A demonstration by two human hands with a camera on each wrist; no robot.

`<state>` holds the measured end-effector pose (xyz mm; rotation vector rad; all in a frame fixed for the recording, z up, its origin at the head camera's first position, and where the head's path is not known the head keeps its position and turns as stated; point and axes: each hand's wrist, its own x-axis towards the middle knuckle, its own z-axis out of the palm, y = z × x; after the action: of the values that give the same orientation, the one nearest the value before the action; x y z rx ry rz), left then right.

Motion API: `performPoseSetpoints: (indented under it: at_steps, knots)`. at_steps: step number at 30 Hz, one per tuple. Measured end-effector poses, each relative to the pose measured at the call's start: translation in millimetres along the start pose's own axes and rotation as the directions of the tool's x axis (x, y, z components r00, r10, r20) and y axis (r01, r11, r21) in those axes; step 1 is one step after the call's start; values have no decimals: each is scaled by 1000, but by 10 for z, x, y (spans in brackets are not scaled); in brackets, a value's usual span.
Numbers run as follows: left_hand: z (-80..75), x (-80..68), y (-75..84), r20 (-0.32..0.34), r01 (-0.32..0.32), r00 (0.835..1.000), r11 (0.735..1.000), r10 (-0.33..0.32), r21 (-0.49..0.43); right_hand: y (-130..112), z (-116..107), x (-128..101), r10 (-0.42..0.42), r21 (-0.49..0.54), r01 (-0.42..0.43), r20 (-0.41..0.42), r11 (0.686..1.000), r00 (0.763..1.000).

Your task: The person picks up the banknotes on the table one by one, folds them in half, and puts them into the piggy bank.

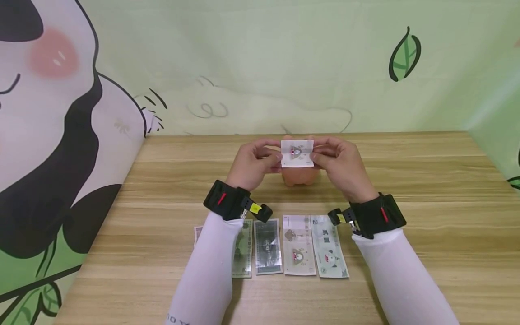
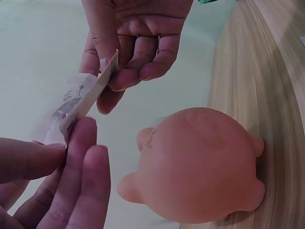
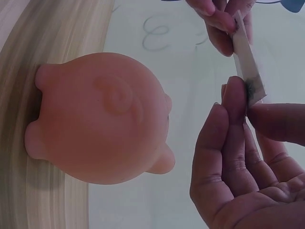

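Between both hands a folded play banknote (image 1: 297,154), white with a printed cartoon animal, is held up in the head view. My left hand (image 1: 256,163) pinches its left side between thumb and fingers. The right hand (image 1: 338,162) pinches the opposite side in the same way. In the left wrist view the folded banknote (image 2: 90,99) appears nearly edge-on, its layers slightly apart. An orange-pink piggy bank (image 3: 107,119) stands on the table beyond and below the hands, its curly tail facing me. In the head view the banknote and hands partly hide it.
Nearer me, several play banknotes lie side by side on the wooden table (image 1: 426,216): a green one (image 1: 243,248), a dark one (image 1: 268,246), a pinkish one (image 1: 299,245) and a pale teal one (image 1: 329,246). My left forearm covers part of the row. A cartoon-printed backdrop (image 1: 252,58) rises behind the table.
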<state>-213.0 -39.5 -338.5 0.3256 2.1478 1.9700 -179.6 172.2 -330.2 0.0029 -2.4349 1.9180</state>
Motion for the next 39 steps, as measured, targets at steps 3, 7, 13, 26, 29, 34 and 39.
performPoseSetpoints:
  at_steps: [3, 7, 13, 26, 29, 34, 39]
  knots:
    - [-1, -1, 8, 4, 4, 1000, 1000, -4, -25, 12, 3, 3, -16, 4, 16, 0, 1000, 1000]
    - [-5, -2, 11, 3, -14, 1000, 1000, 14, -26, 13, 5, 0, -33, 15, 33, 6, 999, 999]
    - [-8, -6, 15, -21, -31, 999, 999, 32, 34, -16, -11, -16, -15, -11, 15, 5, 1000, 1000]
    - [11, -6, 16, -11, -7, 1000, 999, 7, 39, 2, -4, -12, -4, -9, 5, 32, 1000, 999]
    - [16, -5, 18, 1, -8, 1000, 1000, 8, 30, 2, 0, -14, -14, -9, 14, 12, 1000, 1000]
    - [31, -10, 21, 32, 2, 999, 999, -4, 37, 5, 12, -18, -40, 20, 40, -9, 999, 999]
    - [39, -12, 20, 13, -8, 1000, 999, 7, 44, 1, 8, -17, -46, 60, 45, 9, 997, 999]
